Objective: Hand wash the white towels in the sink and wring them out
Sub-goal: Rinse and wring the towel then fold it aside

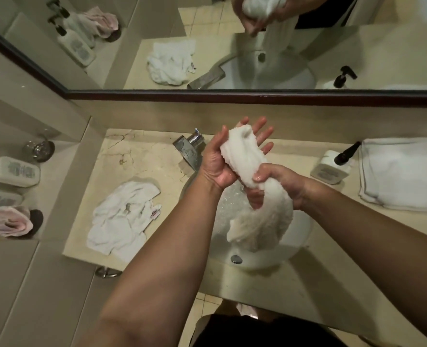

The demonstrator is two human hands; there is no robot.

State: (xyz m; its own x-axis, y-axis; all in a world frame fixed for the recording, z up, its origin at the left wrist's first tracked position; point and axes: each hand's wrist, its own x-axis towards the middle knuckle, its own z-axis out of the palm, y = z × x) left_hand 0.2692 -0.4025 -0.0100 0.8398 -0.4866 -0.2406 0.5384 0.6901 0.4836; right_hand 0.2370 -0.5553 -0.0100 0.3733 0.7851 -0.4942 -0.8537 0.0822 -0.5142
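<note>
A wet white towel (247,169), rolled into a thick rope, is held above the round white sink (300,236), and its loose lower end hangs down over the basin under the hands. The right hand (275,186) grips the middle of the roll, with the fingers and the thumb curled tight around it. The left hand (230,154) is at the upper end of the roll: the palm lies against the cloth and the fingers are stretched out almost straight behind it, so this hand supports the towel more than it closes on it. Just beyond the left hand stands the chrome faucet (190,149), at the far rim of the sink. At the near rim of the basin, below the hanging end of the towel, there is a small chrome overflow hole (236,259). To the left of the left forearm a second white towel (122,216) lies crumpled on the beige marble counter (137,156). To the right of the right hand stands a white pump bottle (332,166) with a dark pump, and just beside it lies a folded white towel (402,174). Far to the left of the hands, on a lower ledge, are another white lotion bottle (14,171), a clear glass (38,147) and a pink cloth (7,221). Behind the counter a mirror (232,46) with a dark frame reflects the hands and the towel.
</note>
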